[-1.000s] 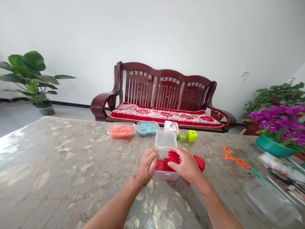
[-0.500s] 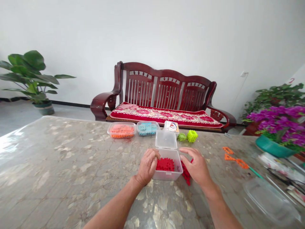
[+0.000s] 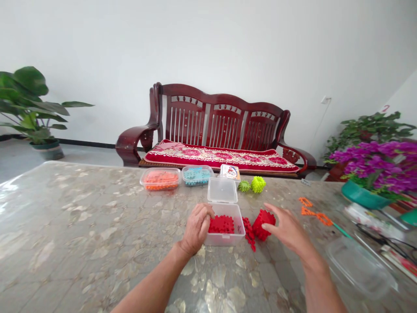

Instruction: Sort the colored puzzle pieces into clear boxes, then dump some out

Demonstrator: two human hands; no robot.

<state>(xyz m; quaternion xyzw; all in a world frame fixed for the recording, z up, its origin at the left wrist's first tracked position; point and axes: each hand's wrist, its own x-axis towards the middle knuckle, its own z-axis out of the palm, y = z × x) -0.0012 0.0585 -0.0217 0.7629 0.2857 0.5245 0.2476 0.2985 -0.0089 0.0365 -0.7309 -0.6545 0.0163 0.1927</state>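
Observation:
A clear plastic box with its lid tipped back holds red notched puzzle pieces. At its left wall my left hand is closed, fingers curled over the rim. Just right of the box lie loose red notched pieces. Beside them sits a red cube built from such pieces. My right hand curves around the cube's right side with thumb and fingers apart. The thumb tip overlaps the cube's front; the index finger shows above its top. Whether they touch it I cannot tell.
Behind stand tubs of orange pieces and blue pieces, a card-topped box and green knobby balls. To the right lie orange linked pieces, a clear lid and a purple flower pot.
My right hand has moved right, away from the box, and the red cube now shows. My left hand stays at the box's rim. The whole view has shifted slightly.

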